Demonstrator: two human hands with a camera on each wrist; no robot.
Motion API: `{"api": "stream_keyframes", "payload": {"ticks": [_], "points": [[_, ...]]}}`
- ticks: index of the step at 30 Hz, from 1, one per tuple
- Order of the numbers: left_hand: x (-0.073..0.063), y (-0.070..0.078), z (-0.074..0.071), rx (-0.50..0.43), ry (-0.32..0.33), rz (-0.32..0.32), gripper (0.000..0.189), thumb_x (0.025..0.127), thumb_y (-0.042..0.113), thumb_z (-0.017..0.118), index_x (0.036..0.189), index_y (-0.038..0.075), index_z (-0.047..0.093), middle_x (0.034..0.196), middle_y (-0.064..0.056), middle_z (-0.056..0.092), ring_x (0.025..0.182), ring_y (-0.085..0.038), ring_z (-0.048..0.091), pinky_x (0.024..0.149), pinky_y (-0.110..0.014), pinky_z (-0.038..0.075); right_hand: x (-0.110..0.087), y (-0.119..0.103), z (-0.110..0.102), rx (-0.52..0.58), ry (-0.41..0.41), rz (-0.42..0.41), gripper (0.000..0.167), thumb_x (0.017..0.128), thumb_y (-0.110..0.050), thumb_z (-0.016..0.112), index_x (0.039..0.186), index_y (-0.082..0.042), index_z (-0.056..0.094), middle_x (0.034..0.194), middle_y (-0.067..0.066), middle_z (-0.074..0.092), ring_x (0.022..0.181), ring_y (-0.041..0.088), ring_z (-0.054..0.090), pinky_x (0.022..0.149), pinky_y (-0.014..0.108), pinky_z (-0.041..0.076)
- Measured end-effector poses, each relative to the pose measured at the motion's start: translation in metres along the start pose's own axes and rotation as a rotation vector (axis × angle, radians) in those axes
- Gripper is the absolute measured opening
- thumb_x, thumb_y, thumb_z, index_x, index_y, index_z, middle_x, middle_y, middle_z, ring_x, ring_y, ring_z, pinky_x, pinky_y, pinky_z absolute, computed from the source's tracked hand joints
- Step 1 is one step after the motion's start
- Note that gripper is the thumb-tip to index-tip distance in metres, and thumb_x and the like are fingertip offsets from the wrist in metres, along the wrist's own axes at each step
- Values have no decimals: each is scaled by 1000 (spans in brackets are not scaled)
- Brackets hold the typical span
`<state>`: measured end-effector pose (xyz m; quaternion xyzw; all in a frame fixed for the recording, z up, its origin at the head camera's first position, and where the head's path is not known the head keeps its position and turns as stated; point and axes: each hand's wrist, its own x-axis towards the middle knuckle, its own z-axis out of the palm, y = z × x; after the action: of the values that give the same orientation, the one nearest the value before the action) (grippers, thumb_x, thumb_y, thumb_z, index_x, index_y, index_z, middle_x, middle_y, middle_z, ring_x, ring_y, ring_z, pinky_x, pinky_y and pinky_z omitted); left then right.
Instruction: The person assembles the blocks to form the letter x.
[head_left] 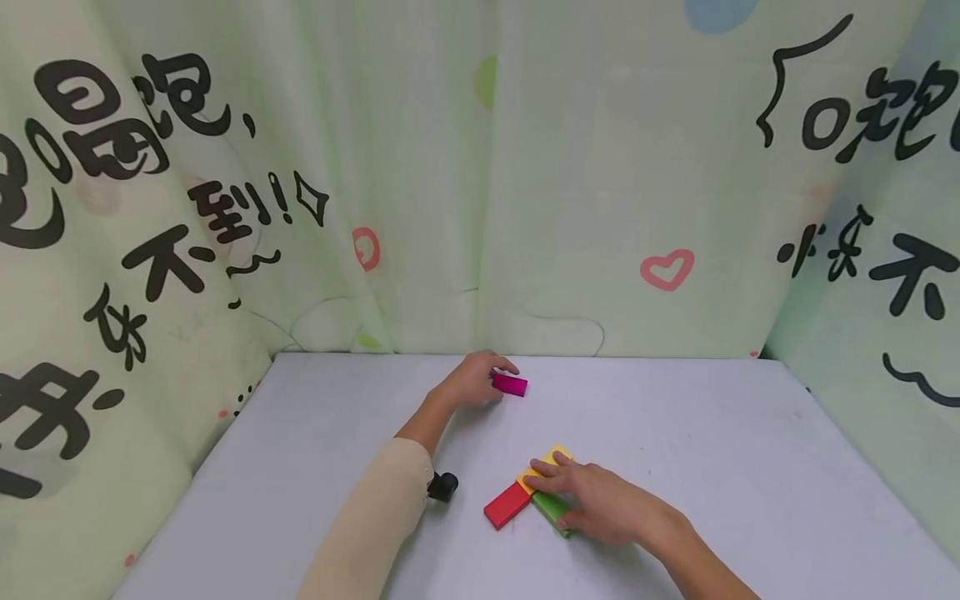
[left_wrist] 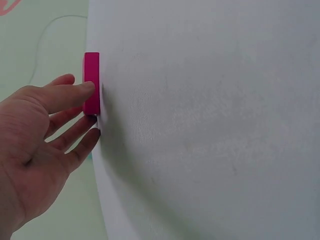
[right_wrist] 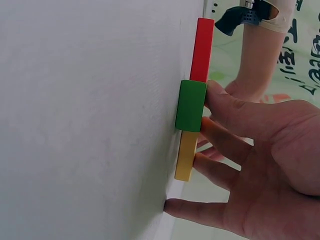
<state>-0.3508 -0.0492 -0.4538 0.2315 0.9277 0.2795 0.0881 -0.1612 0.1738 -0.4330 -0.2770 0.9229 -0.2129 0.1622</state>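
My left hand (head_left: 474, 380) pinches a magenta block (head_left: 510, 384) toward the far edge of the table. In the left wrist view the thumb lies across that magenta block (left_wrist: 91, 82), with fingers behind it. Nearer, a red block (head_left: 507, 505), a green block (head_left: 551, 511) and a yellow block (head_left: 559, 453) lie touching one another on the table. Over the green and yellow blocks rests my right hand (head_left: 600, 502), thumb at the green one's near end and extended fingers on the yellow one. Its little finger reaches the tabletop in the right wrist view.
The white table (head_left: 337, 467) ends at a pale green curtain (head_left: 562, 208) with printed characters, which also hangs along both sides. A black device (head_left: 442, 487) sits on the left wrist below the beige sleeve (head_left: 382, 508).
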Motion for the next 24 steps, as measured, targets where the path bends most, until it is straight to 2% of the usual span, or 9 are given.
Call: {"api": "stream_keyframes", "payload": {"ticks": [10,13,18,24], "points": [[4,3,1,76,-1,15,40,94,5,74,131,22,73,130,-7,63,119,-22,56,96,-34,56,0,0,-1,15,-6,3,62,92,-11,77,150,-22,59,161,3,49,155,44,31,112,67,40],[4,5,2,88,-11,23,40,94,5,74,131,21,73,134,-10,62,123,-24,56,98,-35,56,0,0,-1,25,-3,3,61,92,-10,76,149,-23,59,161,3,49,155,45,31,111,68,40],[3,10,2,103,-21,12,41,96,3,71,132,20,72,138,-12,59,127,-27,56,99,-37,57,-1,1,1,25,0,-3,61,92,-11,76,150,-24,59,162,3,49,155,44,30,113,68,38],[5,11,6,143,-10,-2,40,97,2,68,131,21,73,132,-9,62,120,-22,57,97,-34,57,-1,1,1,23,0,-8,62,92,-11,76,150,-24,59,161,3,49,155,45,31,112,68,39]]}}
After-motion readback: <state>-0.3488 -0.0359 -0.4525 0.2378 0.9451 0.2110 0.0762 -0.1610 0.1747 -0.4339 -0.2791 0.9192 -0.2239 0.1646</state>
